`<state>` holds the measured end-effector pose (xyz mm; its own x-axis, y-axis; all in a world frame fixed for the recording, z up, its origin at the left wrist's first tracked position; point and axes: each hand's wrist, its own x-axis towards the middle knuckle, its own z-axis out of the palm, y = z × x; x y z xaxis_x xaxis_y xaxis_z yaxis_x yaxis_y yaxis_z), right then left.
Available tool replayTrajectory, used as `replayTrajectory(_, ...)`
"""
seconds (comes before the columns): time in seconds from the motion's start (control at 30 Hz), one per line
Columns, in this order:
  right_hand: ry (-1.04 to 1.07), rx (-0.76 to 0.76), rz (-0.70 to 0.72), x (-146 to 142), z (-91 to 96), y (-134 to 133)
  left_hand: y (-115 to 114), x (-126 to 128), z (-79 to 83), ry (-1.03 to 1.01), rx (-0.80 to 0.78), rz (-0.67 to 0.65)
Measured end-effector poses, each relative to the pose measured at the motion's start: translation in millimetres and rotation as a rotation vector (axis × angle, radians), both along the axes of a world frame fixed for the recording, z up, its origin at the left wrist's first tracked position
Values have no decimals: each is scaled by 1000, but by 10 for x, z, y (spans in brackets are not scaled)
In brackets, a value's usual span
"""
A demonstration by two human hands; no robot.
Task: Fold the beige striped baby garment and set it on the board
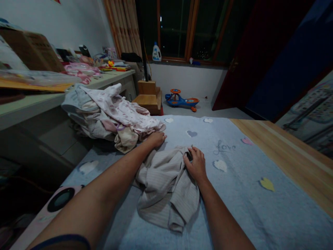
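Note:
A crumpled light grey ribbed garment (161, 173) lies on the bed between my forearms, with a sleeve or leg trailing toward me. My right hand (196, 162) is closed on its upper right edge, near a dark opening in the cloth. My left hand (157, 139) rests beyond the garment's upper left side, beside the pile of clothes (104, 118); its fingers are loosely bent and apart, with nothing visible in them. A white garment with a small pink print (125, 109) lies on top of that pile and reaches close to my left hand.
A pale blue bed cover (234, 187) with hearts and "Love" lettering lies under everything. On the left, a cluttered desk (104, 81) borders the bed. Wooden boards (286, 139) show at the right. A blue ride-on toy (182, 100) and wooden block-like furniture (147, 99) stand past the bed's far edge.

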<state>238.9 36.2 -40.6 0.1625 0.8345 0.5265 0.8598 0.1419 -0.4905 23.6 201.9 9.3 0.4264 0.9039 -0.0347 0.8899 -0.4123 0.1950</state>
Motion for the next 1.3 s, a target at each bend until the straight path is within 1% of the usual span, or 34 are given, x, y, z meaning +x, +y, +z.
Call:
replayTrajectory(0.2, 6, -18, -6, -1, 3, -1, 185, -145, -127, -113, -11, 187)
replayTrajectory(0.37, 13, -18, -5, -3, 16, -11, 294, -117, -245, -144, -59, 332)
replayTrajectory(0.43, 12, -26, -7, -6, 24, -15, 308, -105, -295, -145, -69, 369)
replayTrajectory(0.53, 16, -32, -8, -11, 28, -16, 291, -118, -319, -139, -77, 354)
replayTrajectory(0.63, 33, -27, -16, -15, 19, -13, 217, -164, -248, -124, -105, 230)
replayTrajectory(0.7, 45, -33, -56, -19, 16, -12, 112, -207, -162, -116, -136, 110)
replayTrajectory(0.77, 47, -64, -137, -27, 26, -15, -56, -257, -64, -118, -164, -11)
replayTrajectory(0.87, 38, -151, -276, -43, 70, -28, -424, -342, 78, -124, -185, -151)
replayTrajectory(0.93, 33, -211, -310, -53, 110, -41, -711, -397, 168, -83, -164, -245)
replayTrajectory(0.97, 31, -233, -306, -56, 127, -47, -854, -421, 209, -44, -138, -250)
replayTrajectory(1.03, 39, -244, -256, -59, 150, -55, -1113, -456, 277, 16, -106, -169)
replayTrajectory(1.07, 51, -230, -207, -60, 153, -57, -1223, -468, 301, 51, -121, -137)
replayTrajectory(1.13, 96, -177, -48, -60, 142, -54, -1393, -490, 326, 88, -147, -95)
replayTrajectory(1.2, 162, -114, 138, -60, 120, -43, -1496, -520, 330, 85, -157, -68)
replayTrajectory(1.23, 198, -93, 210, -60, 110, -37, -1525, -543, 329, 67, -151, -56)
replayTrajectory(1.3, 271, -82, 281, -53, 97, -23, -1551, -608, 333, 1, -125, -26)
